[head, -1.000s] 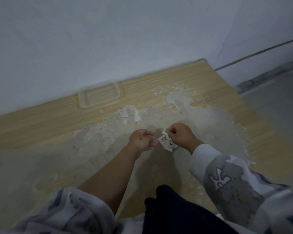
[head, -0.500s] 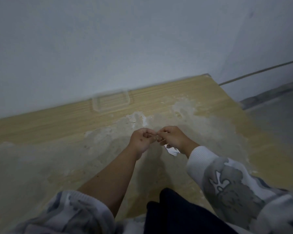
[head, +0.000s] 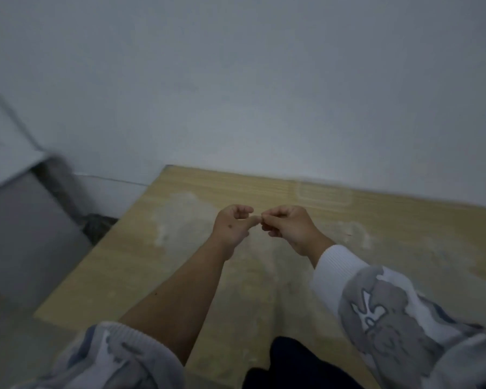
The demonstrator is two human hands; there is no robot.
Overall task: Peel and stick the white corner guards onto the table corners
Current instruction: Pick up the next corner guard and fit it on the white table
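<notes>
My left hand [head: 230, 228] and my right hand [head: 289, 228] meet fingertip to fingertip above the wooden table [head: 141, 270]. Both have curled fingers and pinch something small between them at the contact point; the white corner guard itself is hidden by the fingers. The left thumb stretches across to the right fingertips. The table's far left corner [head: 167, 167] lies bare beyond the hands, against the wall. Its near left corner [head: 37, 314] shows at the lower left.
A clear shallow tray [head: 323, 193] sits on the table by the white wall, right of the hands. Pale worn patches [head: 180, 214] mark the tabletop. Grey floor [head: 26, 234] and a dark bundle [head: 96, 226] lie left of the table edge.
The view has swung left, so the table's left corners now show and the tray sits to the right. The hands stayed together; the white piece hanging under the right hand is no longer visible.
</notes>
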